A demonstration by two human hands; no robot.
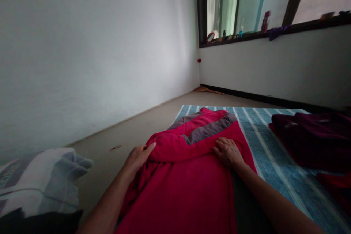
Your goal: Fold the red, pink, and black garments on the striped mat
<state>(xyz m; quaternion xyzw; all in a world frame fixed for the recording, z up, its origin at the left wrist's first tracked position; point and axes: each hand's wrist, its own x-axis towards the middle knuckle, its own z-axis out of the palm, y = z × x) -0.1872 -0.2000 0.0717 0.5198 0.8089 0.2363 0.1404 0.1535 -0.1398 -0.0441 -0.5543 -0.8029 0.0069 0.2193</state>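
A pinkish-red jacket (186, 190) with grey panels lies spread out in front of me, its collar at the far end. My left hand (140, 155) grips the jacket's left side, thumb on top of the cloth and fingers partly hidden beneath. A fold of the cloth runs across between my hands. On the right part of the jacket, my right hand (228, 150) rests with its fingers laid over the fabric, palm down. Under the jacket is a blue striped mat (270, 146).
Folded dark maroon clothes (309, 137) are stacked on the mat at right, with a red cloth (336, 186) nearer me. A grey-and-white checked cloth (52, 179) lies at left. A small loop (115, 148) is on the floor. Bottles and a mirror (210, 37) line the windowsill.
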